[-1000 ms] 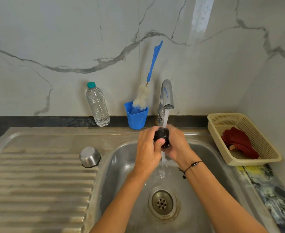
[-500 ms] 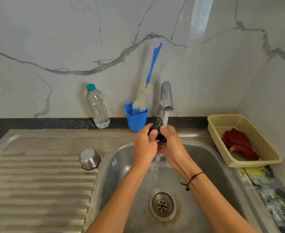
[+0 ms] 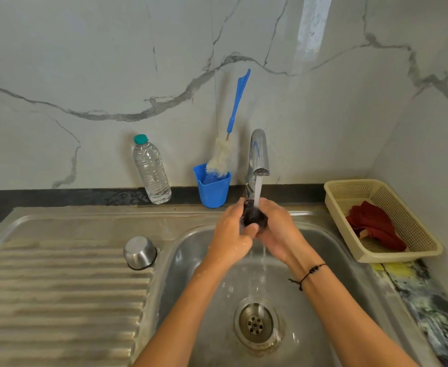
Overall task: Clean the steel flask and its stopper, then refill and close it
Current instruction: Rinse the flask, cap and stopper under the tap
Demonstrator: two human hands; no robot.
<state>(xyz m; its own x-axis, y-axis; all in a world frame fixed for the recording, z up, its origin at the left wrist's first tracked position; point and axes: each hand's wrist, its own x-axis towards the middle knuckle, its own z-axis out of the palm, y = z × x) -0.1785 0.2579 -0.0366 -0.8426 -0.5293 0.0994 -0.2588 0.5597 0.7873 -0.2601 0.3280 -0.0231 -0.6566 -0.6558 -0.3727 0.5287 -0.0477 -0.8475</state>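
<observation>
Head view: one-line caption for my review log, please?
Both hands, left hand and right hand, hold a black stopper under the running tap over the steel sink.

A steel sink unit (image 3: pixel 90 218) with a ribbed drainboard on its left and a basin on its right sits in a dark counter (image 3: pixel 45 197). 1 steel cup (image 3: pixel 139 252) stands upside down on the drainboard, at its right edge just beside the basin. Along the counter's back edge stand 1 clear water bottle (image 3: pixel 152 170) with a teal cap and 1 blue cup (image 3: pixel 213 188) holding a bottle brush (image 3: pixel 225 152). At the back right corner rests 1 cream basket (image 3: pixel 402 256) with a red cloth (image 3: pixel 376 225) inside.
</observation>
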